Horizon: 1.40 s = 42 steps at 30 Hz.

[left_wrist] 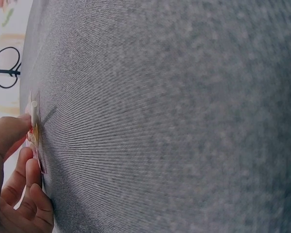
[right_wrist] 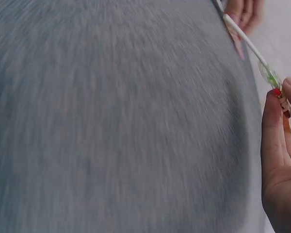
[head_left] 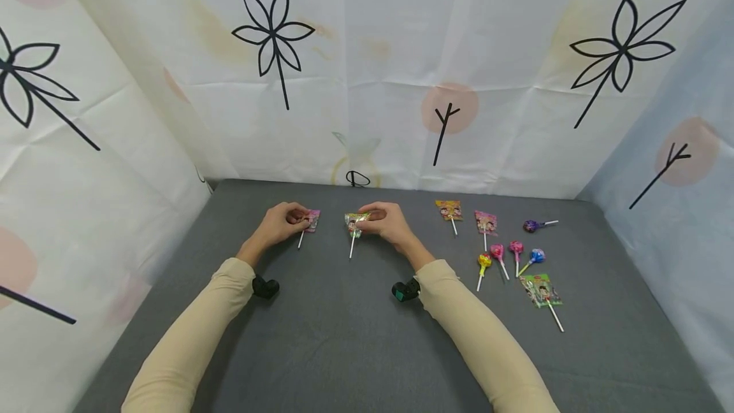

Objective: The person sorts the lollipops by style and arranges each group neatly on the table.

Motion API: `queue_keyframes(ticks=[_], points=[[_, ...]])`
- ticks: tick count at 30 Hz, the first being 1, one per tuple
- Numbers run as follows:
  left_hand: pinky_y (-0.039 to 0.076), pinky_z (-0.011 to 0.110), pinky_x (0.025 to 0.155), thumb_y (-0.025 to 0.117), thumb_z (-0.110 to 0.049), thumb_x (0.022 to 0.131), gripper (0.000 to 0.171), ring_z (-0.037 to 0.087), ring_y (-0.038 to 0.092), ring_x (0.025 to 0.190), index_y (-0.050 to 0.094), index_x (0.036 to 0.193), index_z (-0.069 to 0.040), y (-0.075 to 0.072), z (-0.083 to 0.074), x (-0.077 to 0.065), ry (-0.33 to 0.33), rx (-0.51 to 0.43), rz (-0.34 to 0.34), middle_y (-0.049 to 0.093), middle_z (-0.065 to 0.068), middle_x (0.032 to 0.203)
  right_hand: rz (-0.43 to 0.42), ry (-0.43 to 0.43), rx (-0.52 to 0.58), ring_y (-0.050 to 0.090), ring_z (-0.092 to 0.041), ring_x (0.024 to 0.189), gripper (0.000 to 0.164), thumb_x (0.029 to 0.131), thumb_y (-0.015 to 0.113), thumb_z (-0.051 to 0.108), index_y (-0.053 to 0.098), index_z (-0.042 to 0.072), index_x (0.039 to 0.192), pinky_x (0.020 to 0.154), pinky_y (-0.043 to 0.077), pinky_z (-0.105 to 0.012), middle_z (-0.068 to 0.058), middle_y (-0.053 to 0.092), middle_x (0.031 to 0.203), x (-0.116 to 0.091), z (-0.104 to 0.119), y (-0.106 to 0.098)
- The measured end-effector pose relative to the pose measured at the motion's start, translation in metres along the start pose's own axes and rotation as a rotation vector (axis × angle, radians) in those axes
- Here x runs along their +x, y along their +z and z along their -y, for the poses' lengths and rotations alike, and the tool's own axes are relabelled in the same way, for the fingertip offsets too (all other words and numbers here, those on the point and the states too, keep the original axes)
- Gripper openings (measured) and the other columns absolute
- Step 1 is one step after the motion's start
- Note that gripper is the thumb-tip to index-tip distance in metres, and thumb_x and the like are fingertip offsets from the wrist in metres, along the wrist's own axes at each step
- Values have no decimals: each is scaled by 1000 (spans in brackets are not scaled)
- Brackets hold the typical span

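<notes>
Fingers (left_wrist: 18, 174) pinch wrapped lollipop (left_wrist: 36, 134), white stick (left_wrist: 34, 112) showing, near grey cloth (left_wrist: 160, 121); black outline drawing (left_wrist: 9, 72) beyond.

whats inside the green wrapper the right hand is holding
A white stick runs into the green wrapper. Its inner end cannot be seen, covered by the printed wrapper and the right hand.

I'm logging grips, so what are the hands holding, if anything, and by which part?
The left hand pinches a pink lollipop by its wrapper; the right hand, a green lollipop, likewise.

Table (head_left: 338, 343), right side: lollipops (head_left: 516, 248) (some perhaps touching); curtain (head_left: 390, 62) behind.
</notes>
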<state>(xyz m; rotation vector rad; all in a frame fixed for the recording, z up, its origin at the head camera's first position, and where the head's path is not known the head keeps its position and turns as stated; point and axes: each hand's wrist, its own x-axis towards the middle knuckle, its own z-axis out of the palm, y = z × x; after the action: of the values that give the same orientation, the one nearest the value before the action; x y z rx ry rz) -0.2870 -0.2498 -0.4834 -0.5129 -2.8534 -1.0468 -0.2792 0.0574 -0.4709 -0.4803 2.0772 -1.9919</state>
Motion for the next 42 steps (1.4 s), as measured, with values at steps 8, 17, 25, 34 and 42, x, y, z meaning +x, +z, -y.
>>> queue_keyframes(ticks=[8, 17, 25, 34, 42], points=[[50, 50, 83, 75, -12, 94, 26, 33, 63, 93, 71, 116, 2, -2, 0, 0, -18, -2, 8, 67, 16, 106, -7, 1, -171, 67, -27, 86, 34, 90, 78, 2, 69, -7, 121, 79, 55, -42, -20, 69, 97, 22, 0, 32], [50, 50, 85, 75, -13, 94, 27, 32, 63, 94, 72, 118, -1, -2, -3, 2, -29, -8, 29, 67, 15, 107, -95, 32, -266, 65, -26, 90, 33, 89, 82, 9, 73, -1, 119, 76, 52, -40, -13, 71, 101, 32, -12, 47], [51, 49, 83, 77, -13, 93, 26, 31, 65, 91, 73, 115, -1, -2, 0, 3, 7, -2, 17, 68, 14, 104, -164, 41, -294, 65, -31, 103, 38, 89, 83, 14, 71, 0, 122, 85, 52, -46, -16, 70, 111, 33, -15, 48], [51, 50, 83, 76, -12, 94, 26, 31, 65, 92, 72, 117, -1, -3, -1, 1, -6, -6, 24, 68, 15, 106, -204, 20, -388, 66, -27, 91, 32, 87, 84, 16, 75, 3, 115, 79, 52, -43, -10, 73, 101, 37, -16, 51], [51, 49, 84, 76, -12, 94, 26, 31, 65, 93, 72, 118, -1, -1, 0, 1, -12, -4, 28, 69, 15, 107, -184, -8, -429, 66, -27, 93, 33, 88, 83, 16, 74, 0, 115, 79, 52, -41, -11, 73, 104, 38, -12, 55]])
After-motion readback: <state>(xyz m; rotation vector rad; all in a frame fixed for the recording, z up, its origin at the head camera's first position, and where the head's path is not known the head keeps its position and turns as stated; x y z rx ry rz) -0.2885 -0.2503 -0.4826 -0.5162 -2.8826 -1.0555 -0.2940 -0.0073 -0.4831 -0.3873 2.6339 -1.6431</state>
